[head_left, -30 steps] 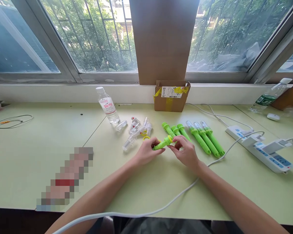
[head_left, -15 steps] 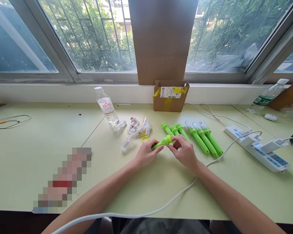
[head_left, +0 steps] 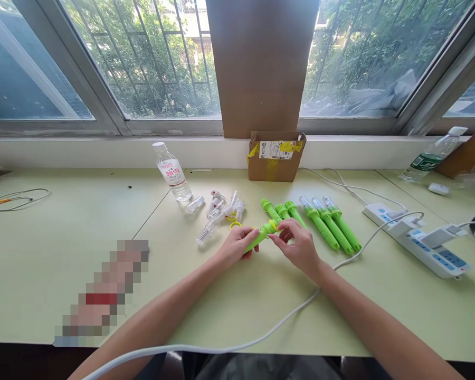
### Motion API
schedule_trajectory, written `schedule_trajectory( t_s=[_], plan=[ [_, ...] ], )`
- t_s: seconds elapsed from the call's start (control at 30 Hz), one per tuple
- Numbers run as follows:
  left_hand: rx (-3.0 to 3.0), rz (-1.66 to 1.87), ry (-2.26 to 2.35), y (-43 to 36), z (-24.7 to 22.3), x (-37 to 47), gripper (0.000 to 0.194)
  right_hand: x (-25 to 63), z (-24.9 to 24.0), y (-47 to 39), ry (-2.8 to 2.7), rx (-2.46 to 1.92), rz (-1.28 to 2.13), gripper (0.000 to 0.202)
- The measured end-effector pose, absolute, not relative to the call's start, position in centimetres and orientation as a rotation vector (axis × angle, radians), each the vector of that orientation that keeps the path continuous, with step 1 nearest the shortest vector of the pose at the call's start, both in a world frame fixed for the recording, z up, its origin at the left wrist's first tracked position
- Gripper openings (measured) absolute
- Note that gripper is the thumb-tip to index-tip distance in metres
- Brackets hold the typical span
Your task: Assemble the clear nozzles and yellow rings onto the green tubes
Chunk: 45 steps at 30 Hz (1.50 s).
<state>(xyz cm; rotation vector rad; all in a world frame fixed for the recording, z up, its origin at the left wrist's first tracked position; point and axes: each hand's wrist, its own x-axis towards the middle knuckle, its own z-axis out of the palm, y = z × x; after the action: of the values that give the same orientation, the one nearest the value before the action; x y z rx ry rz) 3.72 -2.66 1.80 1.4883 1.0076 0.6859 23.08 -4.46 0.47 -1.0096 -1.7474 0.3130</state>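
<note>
My left hand [head_left: 237, 244] is closed around a green plastic tube [head_left: 258, 236], shaped like a small torch body, held tilted above the table. A yellow ring [head_left: 273, 226] sits around the tube's upper end. At that end the fingers of my right hand [head_left: 296, 243] are pinched on the ring's edge. Just beyond my hands lie several similar green tubes [head_left: 269, 209] with bare threaded ends. Further right, three green tubes with clear caps [head_left: 319, 222] rest side by side. Left of them are loose clear plastic caps [head_left: 209, 231] and another yellow ring [head_left: 235, 225], partly behind my left hand.
A water bottle [head_left: 173, 173] and an open cardboard box [head_left: 276, 163] stand toward the window. On the right lies a white power strip [head_left: 417, 240] with plugs. A white cable [head_left: 261, 338] runs across the table under my right forearm. Another bottle [head_left: 433, 155] leans at far right.
My left hand has shifted its grip lower on the green tube, with its fingers now wrapped underneath and more of the tube showing. My right hand stays at the ringed end.
</note>
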Motion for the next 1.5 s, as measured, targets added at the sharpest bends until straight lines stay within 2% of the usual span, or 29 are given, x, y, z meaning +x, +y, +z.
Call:
schedule_trajectory(
  t_s=[0.3, 1.27, 1.5],
  plan=[
    [1.577, 0.649, 1.031, -2.9, 2.2, 3.6, 0.040, 23.1, 0.2, -4.5, -1.746, -1.004, 0.294, 0.016],
    [1.400, 0.518, 0.797, -2.4, 2.3, 2.8, 0.040, 22.9, 0.5, -4.6, -1.765, -0.947, 0.331, 0.019],
    [1.355, 0.501, 0.806, -2.2, 2.2, 2.6, 0.044, 22.9, 0.5, -4.6, -1.788, -0.917, 0.305, 0.013]
  ],
)
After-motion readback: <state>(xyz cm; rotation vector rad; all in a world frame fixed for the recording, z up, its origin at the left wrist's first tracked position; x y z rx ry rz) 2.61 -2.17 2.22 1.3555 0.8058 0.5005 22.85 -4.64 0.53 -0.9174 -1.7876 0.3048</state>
